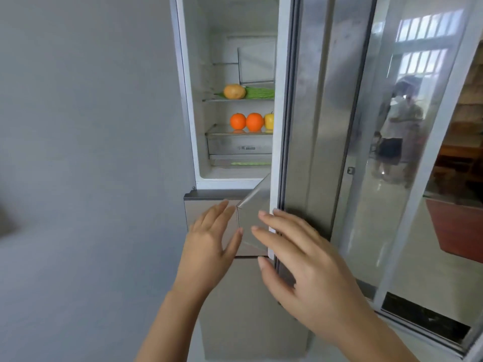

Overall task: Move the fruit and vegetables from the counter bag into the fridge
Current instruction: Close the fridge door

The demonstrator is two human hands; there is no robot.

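Grey wall (91, 126) at 9 o'clock; my left hand (209, 239) and right hand (308, 267) splayed, empty; stiff silver fridge door (311, 113) at 1 o'clock probably swings easily from its edge.

A home kitchen: above the left hand (209, 239) a fridge (194, 105) stands open, oranges (254, 122) inside; right of the right hand (313, 270), a sliding glass door (392, 113).
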